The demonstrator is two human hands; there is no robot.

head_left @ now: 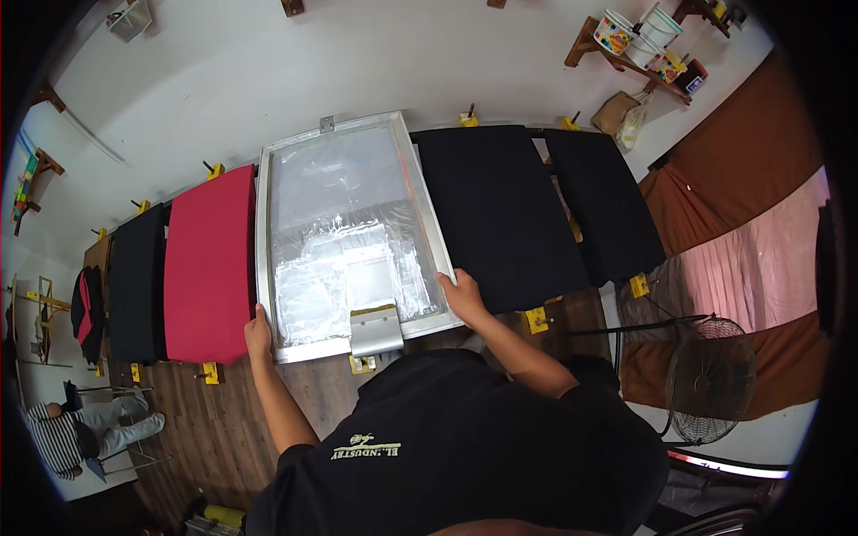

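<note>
A large screen-printing frame (344,134) with an aluminium rim and a silvery taped mesh lies flat on a long wooden table. My left hand (258,335) grips the frame's near left corner. My right hand (463,295) holds the frame's near right edge. A grey squeegee (375,330) rests on the mesh at the near edge, between my hands. A red garment (210,268) lies on a board just left of the frame, and a black garment (496,210) lies just right of it.
More black garments lie at the far left (136,281) and far right (603,201). Yellow clamps (536,319) line the table edges. A standing fan (710,375) is at my right. A seated person (85,429) is at lower left. A shelf with buckets (639,36) hangs on the wall.
</note>
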